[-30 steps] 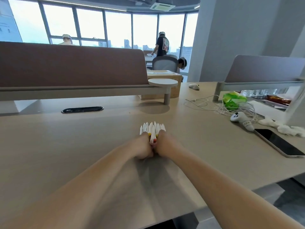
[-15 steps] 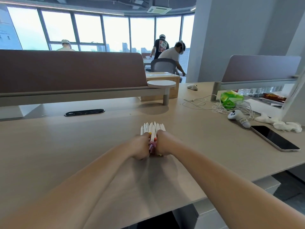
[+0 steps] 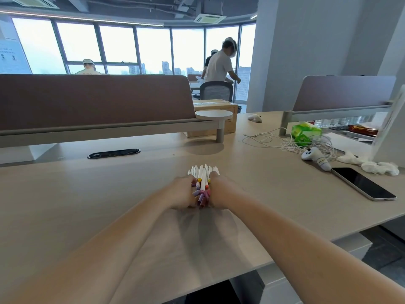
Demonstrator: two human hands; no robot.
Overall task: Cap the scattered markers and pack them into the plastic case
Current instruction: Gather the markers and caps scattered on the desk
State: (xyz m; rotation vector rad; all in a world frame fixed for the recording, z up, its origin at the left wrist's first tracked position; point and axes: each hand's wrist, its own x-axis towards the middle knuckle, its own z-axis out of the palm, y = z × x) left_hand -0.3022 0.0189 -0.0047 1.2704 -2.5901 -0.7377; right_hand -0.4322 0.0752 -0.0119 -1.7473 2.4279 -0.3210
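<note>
White-barrelled markers [image 3: 202, 178] lie bunched in the middle of the desk [image 3: 87, 194], coloured caps toward the near edge, white ends fanning out on the far side. The left hand [image 3: 183, 193] and right hand [image 3: 220, 193] clasp the bunch from either side, fingers curled against it. Bare desktop spreads wide to the left and runs back to the near edge under the forearms. To the right, well apart, a phone [image 3: 363, 186] lies by the desk's edge, with cables [image 3: 285, 142] farther off.

markers [image 3: 202, 183] lie on the desk [image 3: 87, 194] between left hand [image 3: 183, 191] and right hand [image 3: 220, 191].
</note>
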